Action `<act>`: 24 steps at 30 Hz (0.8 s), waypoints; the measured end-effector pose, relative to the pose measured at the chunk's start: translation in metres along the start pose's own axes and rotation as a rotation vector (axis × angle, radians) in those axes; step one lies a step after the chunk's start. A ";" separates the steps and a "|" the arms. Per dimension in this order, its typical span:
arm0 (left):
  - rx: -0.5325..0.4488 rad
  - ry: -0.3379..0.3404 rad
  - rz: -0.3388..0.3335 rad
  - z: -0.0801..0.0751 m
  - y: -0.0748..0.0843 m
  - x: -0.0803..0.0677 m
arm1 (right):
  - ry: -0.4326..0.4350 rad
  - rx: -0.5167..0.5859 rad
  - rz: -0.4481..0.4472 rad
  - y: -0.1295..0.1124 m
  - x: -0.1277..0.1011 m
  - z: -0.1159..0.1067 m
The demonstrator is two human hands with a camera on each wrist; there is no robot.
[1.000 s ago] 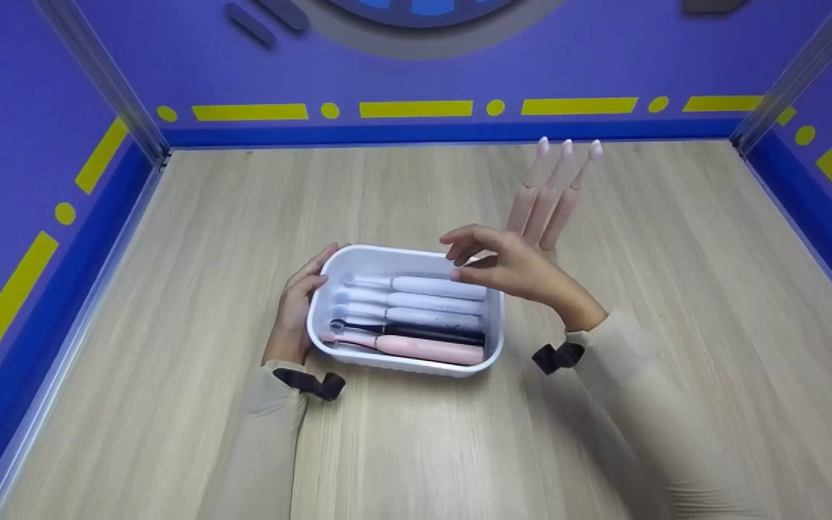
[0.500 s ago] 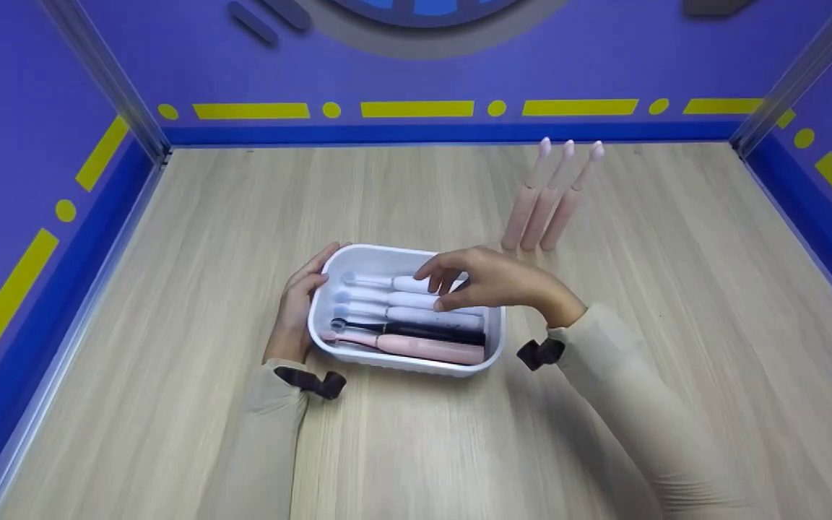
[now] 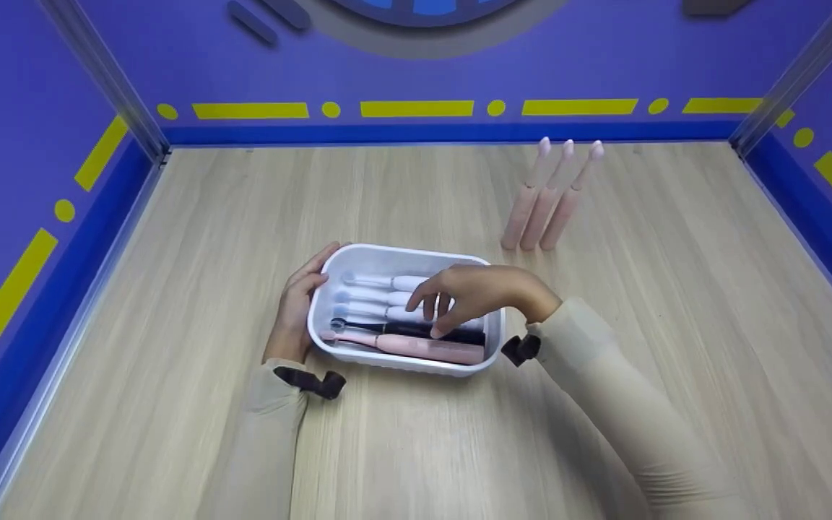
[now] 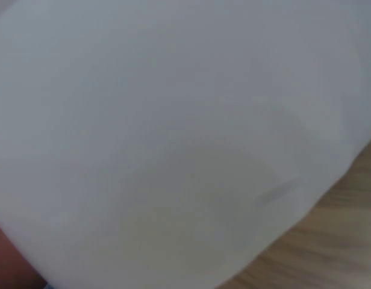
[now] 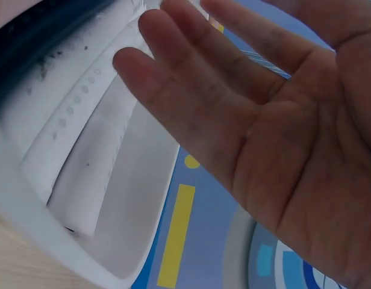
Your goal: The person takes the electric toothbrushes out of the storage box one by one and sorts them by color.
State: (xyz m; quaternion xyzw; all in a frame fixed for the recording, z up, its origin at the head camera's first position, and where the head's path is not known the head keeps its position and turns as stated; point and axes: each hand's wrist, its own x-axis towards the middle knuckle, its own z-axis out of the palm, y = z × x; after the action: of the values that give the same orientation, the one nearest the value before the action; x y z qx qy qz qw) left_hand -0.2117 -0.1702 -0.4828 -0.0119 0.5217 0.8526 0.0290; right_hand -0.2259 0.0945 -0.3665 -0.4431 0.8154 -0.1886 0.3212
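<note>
1. We see the left hand [image 3: 293, 310] gripping the white tray [image 3: 401, 366] at its left end; the right hand [image 3: 470, 292] hangs above, fingers loosely parted; whether it touches anything, we cannot tell;
2. three white toothbrushes [image 3: 396, 297], a black toothbrush [image 3: 405, 330] and a pink toothbrush [image 3: 427, 349] lie side by side inside, partly below the right hand;
3. beyond, three pink brushes [image 3: 540, 215] stand on the desk [image 3: 401, 448].

An open-topped white box [image 3: 401, 363] has rounded corners. Lying side by side inside it, heads toward its left end, are a pink toothbrush [image 3: 425, 349] nearest, then a black toothbrush [image 3: 410, 330], then three white toothbrushes [image 3: 398, 297].
</note>
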 end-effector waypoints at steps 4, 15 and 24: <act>-0.007 0.000 -0.004 0.000 0.000 0.000 | -0.042 -0.004 0.014 -0.001 0.006 0.002; -0.004 0.012 -0.021 0.000 0.000 0.001 | -0.080 0.042 0.086 -0.003 0.014 0.005; 0.001 0.004 -0.013 0.000 0.000 0.000 | -0.100 0.016 0.111 -0.006 0.022 0.007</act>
State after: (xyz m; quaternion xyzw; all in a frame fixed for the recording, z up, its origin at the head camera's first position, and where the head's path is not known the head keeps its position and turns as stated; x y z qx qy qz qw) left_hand -0.2120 -0.1705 -0.4831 -0.0168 0.5221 0.8521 0.0335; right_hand -0.2266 0.0720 -0.3756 -0.4034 0.8202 -0.1545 0.3750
